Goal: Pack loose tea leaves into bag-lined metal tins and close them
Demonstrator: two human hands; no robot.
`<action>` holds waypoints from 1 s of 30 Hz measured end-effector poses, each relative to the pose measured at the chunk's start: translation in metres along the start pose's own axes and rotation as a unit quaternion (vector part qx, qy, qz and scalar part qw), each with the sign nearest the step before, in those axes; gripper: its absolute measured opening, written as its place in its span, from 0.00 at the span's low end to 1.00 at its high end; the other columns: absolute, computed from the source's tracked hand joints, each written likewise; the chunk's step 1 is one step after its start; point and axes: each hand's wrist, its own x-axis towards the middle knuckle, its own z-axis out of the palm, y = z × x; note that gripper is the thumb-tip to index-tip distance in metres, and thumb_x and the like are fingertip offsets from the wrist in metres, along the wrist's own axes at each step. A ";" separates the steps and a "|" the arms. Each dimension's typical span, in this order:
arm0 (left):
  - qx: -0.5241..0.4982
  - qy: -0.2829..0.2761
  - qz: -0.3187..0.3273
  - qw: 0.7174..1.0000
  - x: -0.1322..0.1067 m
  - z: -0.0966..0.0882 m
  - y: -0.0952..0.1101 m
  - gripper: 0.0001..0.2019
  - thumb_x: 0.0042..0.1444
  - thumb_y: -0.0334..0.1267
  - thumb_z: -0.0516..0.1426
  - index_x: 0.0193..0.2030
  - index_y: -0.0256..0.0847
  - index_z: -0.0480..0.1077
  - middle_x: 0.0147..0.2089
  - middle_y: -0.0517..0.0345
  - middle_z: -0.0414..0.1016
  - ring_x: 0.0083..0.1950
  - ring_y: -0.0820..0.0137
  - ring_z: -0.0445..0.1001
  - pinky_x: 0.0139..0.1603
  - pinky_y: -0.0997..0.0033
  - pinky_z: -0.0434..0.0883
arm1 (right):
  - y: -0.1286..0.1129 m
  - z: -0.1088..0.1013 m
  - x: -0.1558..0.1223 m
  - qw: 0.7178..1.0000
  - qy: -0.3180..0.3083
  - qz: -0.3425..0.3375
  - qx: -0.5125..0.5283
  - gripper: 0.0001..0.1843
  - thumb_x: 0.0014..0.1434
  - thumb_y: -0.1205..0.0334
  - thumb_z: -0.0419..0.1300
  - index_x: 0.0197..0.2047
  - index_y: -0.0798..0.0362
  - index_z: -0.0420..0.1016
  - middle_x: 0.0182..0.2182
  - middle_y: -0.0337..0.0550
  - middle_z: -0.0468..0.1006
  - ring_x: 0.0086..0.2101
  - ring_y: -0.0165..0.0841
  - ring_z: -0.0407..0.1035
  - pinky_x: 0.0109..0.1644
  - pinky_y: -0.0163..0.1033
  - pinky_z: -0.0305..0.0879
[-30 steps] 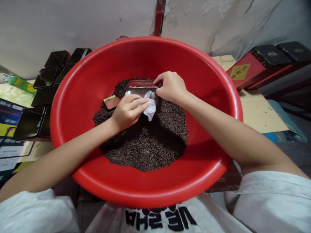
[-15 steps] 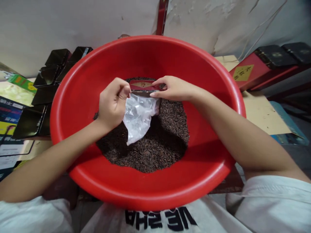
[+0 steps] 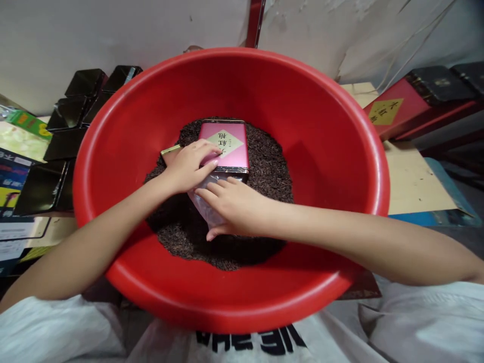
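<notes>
Way out left of the big red basin [image 3: 333,136] there's some printed packaging [image 3: 13,201] in dark blue and yellow, plus a green box [image 3: 28,123] further back. Between those and the basin's left rim you've got a bunch of open black tins [image 3: 41,186], all kinda crammed together.

Inside the basin, the bottom's buried under a heap of dark skinny bits [image 3: 268,161]. Left of the basin's middle, a small gold-edged thing [image 3: 170,154] lies on the heap, partly tucked behind the left hand [image 3: 189,166]. That hand is laid over the left side of a pink tin [image 3: 229,143], fingers stretched across the yellow label. Can't tell if it's really gripping. A clear plastic bag [image 3: 207,214] bunches up at the tin's near end. The tin itself is on its side on the heap, pretty much mid-basin. The right hand [image 3: 242,206] is on the bag, fingers a bit spread, thumb down by its lower tip; no idea if it's actually pinching the plastic.

Right of the basin it's a pale counter [image 3: 416,176], with red tins [image 3: 401,106] with black tops lying near the basin's right rim.
</notes>
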 end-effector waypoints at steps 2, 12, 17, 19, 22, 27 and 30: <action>0.035 -0.010 0.006 0.999 0.000 0.001 0.002 0.19 0.63 0.39 0.48 0.55 0.33 0.69 0.59 0.42 0.70 0.62 0.56 0.67 0.62 0.50 0.64 | -0.001 0.015 0.005 0.998 -0.020 0.031 -0.056 0.26 0.60 0.57 0.61 0.56 0.64 0.68 0.46 0.60 0.76 0.48 0.47 0.70 0.49 0.49 0.66; -0.029 0.014 0.010 0.999 -0.002 0.001 -0.016 0.20 0.57 0.39 0.55 0.55 0.38 0.70 0.61 0.47 0.69 0.62 0.59 0.67 0.63 0.52 0.65 | 0.030 -0.016 0.005 0.982 0.041 0.133 0.123 0.12 0.58 0.76 0.54 0.44 0.60 0.74 0.36 0.48 0.78 0.36 0.33 0.70 0.41 0.37 0.63; -0.075 0.190 0.116 0.972 -0.015 -0.013 0.016 0.11 0.60 0.43 0.51 0.39 0.41 0.72 0.41 0.53 0.77 0.44 0.64 0.74 0.49 0.60 0.70 | 0.055 -0.042 0.001 0.939 0.017 0.178 0.293 0.12 0.60 0.72 0.55 0.41 0.53 0.77 0.30 0.37 0.76 0.28 0.27 0.67 0.36 0.34 0.62; -0.012 0.219 0.175 0.960 -0.022 -0.016 0.031 0.09 0.61 0.41 0.51 0.35 0.43 0.71 0.35 0.56 0.76 0.38 0.66 0.72 0.44 0.61 0.68 | 0.062 -0.045 0.002 0.923 0.024 0.212 0.321 0.12 0.62 0.69 0.53 0.37 0.52 0.78 0.27 0.37 0.75 0.25 0.27 0.65 0.35 0.35 0.63; 0.083 0.154 0.162 0.971 -0.026 -0.011 0.039 0.08 0.60 0.41 0.54 0.41 0.41 0.71 0.41 0.53 0.77 0.41 0.63 0.72 0.43 0.61 0.67 | 0.066 -0.043 0.006 0.907 0.065 0.243 0.337 0.11 0.63 0.66 0.53 0.39 0.52 0.78 0.29 0.38 0.77 0.27 0.28 0.67 0.36 0.36 0.65; 0.189 0.046 0.102 0.975 -0.019 0.002 0.024 0.21 0.55 0.43 0.60 0.52 0.35 0.68 0.57 0.42 0.71 0.58 0.51 0.67 0.56 0.54 0.63 | 0.071 -0.046 0.001 0.925 0.102 0.228 0.286 0.13 0.58 0.62 0.61 0.47 0.51 0.75 0.40 0.43 0.79 0.40 0.33 0.71 0.44 0.39 0.69; 0.222 0.040 0.083 0.971 -0.012 0.005 0.013 0.10 0.60 0.37 0.53 0.45 0.38 0.71 0.54 0.46 0.73 0.53 0.55 0.70 0.55 0.55 0.64 | 0.078 -0.047 -0.008 0.953 0.065 0.196 0.220 0.34 0.46 0.58 0.70 0.56 0.51 0.70 0.52 0.48 0.73 0.51 0.41 0.68 0.52 0.45 0.68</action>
